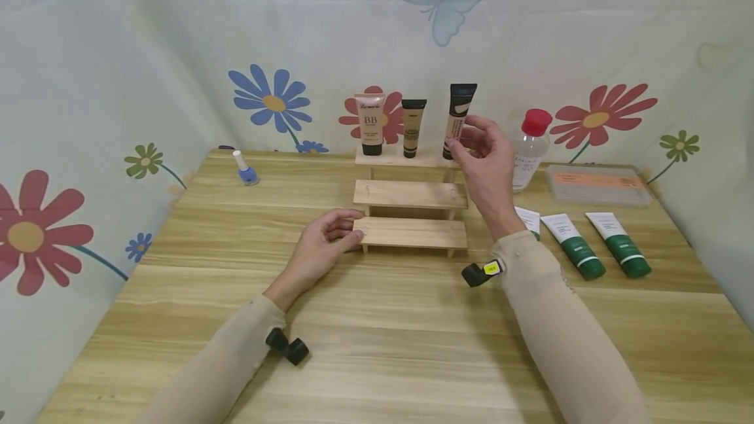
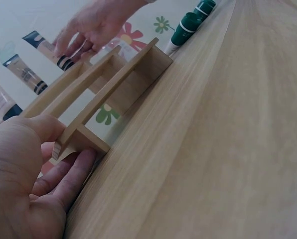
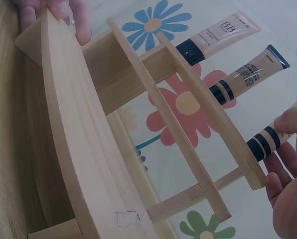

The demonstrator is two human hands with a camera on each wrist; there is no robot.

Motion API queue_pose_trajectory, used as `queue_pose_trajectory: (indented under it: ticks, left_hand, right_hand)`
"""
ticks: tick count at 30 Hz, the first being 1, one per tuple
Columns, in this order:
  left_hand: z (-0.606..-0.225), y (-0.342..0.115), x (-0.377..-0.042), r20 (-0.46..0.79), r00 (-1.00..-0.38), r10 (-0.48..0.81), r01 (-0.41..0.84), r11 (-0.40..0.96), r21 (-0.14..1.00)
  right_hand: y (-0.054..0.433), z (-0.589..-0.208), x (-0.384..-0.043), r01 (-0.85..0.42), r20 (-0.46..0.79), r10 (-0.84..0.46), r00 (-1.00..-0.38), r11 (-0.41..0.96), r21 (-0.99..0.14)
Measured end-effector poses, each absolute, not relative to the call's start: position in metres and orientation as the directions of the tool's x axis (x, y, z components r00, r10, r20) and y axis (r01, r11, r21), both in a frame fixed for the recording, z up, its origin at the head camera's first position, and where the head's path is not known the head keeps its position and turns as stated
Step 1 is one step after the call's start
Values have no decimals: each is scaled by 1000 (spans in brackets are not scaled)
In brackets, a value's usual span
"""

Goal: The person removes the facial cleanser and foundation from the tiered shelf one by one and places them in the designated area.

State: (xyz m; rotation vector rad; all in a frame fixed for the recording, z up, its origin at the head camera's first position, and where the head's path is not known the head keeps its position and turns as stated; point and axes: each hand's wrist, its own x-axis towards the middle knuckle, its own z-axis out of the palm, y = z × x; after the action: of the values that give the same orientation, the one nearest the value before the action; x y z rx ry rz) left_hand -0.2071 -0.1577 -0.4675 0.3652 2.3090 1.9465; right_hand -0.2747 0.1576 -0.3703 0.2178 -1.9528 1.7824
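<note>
A three-step wooden rack (image 1: 412,233) stands on the table. My left hand (image 1: 326,241) grips the left end of its lowest step, thumb on top and fingers beneath, as the left wrist view shows. Between thumb and fingers of my right hand (image 1: 487,165) is a black-capped cosmetic tube (image 1: 457,122), upright at the right end of the top step. In the right wrist view its banded cap end (image 3: 263,143) meets that step. To its left on the same step stand a pink BB cream tube (image 1: 370,124) and a smaller gold-and-black tube (image 1: 412,128).
A blue nail polish bottle (image 1: 246,169) stands at the back left. Right of the rack are a clear bottle with a red cap (image 1: 529,149), a flat plastic case (image 1: 599,186) and green-and-white tubes (image 1: 574,247), one partly hidden by the right arm. A flowered curtain (image 1: 330,31) hangs behind.
</note>
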Motion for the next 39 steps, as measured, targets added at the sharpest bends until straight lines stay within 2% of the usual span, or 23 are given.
queue_pose_trajectory:
  ticks: [13, 21, 34, 39]
  left_hand:
    - [-469, -159, -208, 73, -970, 232, 123, 208, 970]
    - [-468, -158, -207, 70, -969, 239, 116, 183, 976]
    - [-468, -158, -207, 75, -969, 235, 126, 209, 970]
    - [-468, -158, -207, 73, -971, 228, 126, 229, 965]
  right_hand:
    - [159, -364, -271, -430, 456, 218, -863, 156, -889]
    - [164, -353, -263, -447, 477, 242, -845, 168, -878]
    - [191, -344, -246, -499, 532, 284, -797, 187, -846]
    - [204, -347, -235, -478, 517, 307, -799, 200, -856]
